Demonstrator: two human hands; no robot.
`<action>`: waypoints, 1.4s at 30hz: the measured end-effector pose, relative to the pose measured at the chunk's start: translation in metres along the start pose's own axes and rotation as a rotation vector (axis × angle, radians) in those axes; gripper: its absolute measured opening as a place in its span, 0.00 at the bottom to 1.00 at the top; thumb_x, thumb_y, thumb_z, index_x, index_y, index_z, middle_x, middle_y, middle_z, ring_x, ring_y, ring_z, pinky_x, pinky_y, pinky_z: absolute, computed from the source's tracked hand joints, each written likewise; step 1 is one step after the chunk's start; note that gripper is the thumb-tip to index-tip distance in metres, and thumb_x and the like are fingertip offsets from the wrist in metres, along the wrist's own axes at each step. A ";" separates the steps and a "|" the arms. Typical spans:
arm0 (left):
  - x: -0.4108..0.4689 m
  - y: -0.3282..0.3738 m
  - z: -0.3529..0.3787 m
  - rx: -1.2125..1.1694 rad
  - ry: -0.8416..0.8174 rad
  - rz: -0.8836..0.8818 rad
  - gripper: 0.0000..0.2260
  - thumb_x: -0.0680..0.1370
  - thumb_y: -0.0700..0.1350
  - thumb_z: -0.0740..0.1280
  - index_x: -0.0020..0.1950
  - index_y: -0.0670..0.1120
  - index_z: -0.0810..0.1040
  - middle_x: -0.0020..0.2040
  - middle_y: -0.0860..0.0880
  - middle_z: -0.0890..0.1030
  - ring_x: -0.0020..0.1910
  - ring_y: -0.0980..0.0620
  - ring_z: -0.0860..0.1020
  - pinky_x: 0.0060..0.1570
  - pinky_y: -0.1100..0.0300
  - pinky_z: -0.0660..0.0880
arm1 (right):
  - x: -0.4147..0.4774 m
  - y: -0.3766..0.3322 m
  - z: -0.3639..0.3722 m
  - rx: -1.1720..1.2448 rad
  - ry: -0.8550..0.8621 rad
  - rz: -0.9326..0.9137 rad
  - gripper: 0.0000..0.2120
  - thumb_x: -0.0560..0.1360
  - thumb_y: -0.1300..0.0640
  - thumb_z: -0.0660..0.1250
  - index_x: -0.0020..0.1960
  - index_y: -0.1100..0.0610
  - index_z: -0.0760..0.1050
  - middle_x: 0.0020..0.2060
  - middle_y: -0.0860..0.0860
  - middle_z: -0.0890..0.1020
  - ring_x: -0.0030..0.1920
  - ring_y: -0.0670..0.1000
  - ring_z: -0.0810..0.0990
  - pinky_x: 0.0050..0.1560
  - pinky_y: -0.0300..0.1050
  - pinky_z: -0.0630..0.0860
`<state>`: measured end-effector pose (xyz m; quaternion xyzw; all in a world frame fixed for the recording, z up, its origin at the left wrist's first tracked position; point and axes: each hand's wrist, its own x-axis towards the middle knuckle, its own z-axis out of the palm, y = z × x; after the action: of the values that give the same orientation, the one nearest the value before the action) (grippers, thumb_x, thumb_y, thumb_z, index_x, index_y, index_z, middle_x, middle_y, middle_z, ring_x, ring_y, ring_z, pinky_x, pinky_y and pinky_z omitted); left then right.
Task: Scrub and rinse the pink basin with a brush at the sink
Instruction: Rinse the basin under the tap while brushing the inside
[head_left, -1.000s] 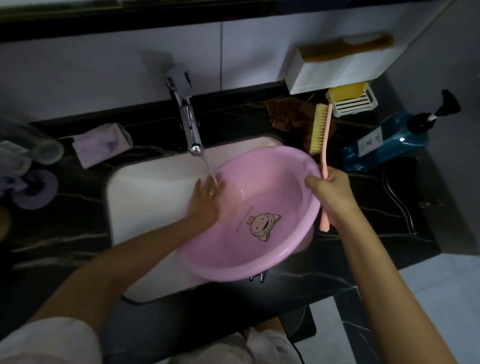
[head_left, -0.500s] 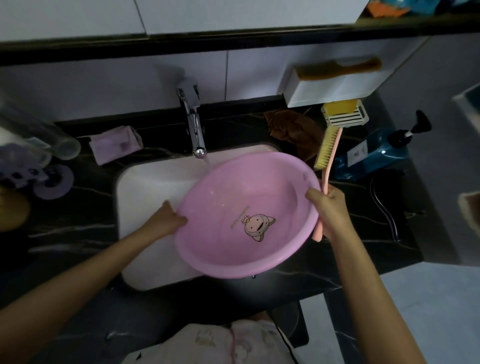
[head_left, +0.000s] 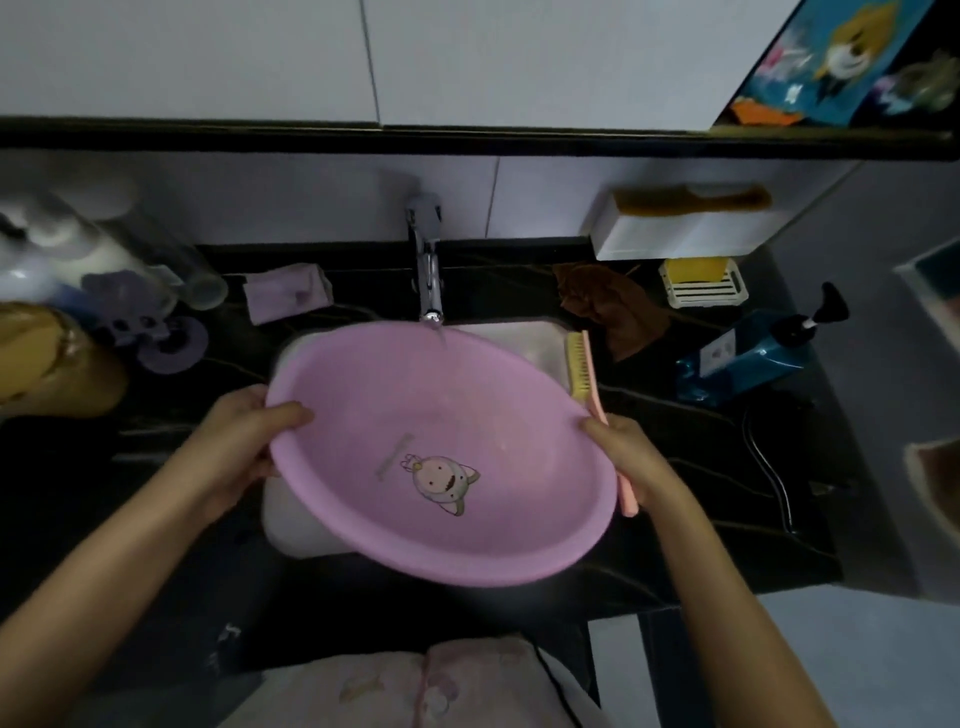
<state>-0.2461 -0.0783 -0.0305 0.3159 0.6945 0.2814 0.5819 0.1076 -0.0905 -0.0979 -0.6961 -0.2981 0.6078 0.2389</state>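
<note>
The pink basin, with a cartoon sticker inside, is held tilted over the white sink. Water from the chrome tap runs onto its far inner wall. My left hand grips the basin's left rim, thumb inside. My right hand holds the right rim together with the pink-handled brush; the brush's yellow bristles point away, past the rim, and its handle end sticks out below my hand.
On the black counter lie a brown cloth, a blue pump bottle, a soap dish with yellow soap, a lilac cloth and a purple holder. A white wall box with a comb is mounted at the back right.
My left hand left the water stream inside the basin and took the left rim. The basin shifted left under the tap and now covers most of the sink.
</note>
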 end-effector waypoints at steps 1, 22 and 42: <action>-0.005 0.002 -0.003 0.016 0.038 0.027 0.06 0.77 0.35 0.63 0.51 0.43 0.75 0.44 0.42 0.79 0.40 0.45 0.78 0.28 0.62 0.77 | 0.005 0.002 0.009 0.005 -0.009 -0.003 0.17 0.75 0.54 0.67 0.62 0.59 0.73 0.49 0.54 0.82 0.47 0.52 0.82 0.43 0.44 0.78; -0.042 -0.007 -0.004 0.102 0.469 0.477 0.09 0.75 0.34 0.65 0.53 0.44 0.75 0.46 0.42 0.79 0.42 0.45 0.79 0.39 0.53 0.78 | 0.092 0.013 0.141 0.222 -0.065 0.030 0.23 0.78 0.41 0.59 0.65 0.55 0.70 0.52 0.53 0.80 0.49 0.51 0.79 0.54 0.45 0.76; 0.030 -0.085 -0.004 0.405 0.452 0.262 0.17 0.74 0.42 0.67 0.61 0.39 0.72 0.50 0.44 0.75 0.45 0.46 0.74 0.40 0.56 0.70 | 0.037 -0.011 0.046 0.430 -0.005 -0.038 0.18 0.72 0.63 0.68 0.61 0.57 0.75 0.51 0.57 0.81 0.51 0.58 0.81 0.52 0.56 0.79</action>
<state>-0.2630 -0.1100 -0.1128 0.4416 0.8013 0.2728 0.2974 0.0636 -0.0579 -0.1234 -0.6218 -0.1752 0.6546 0.3927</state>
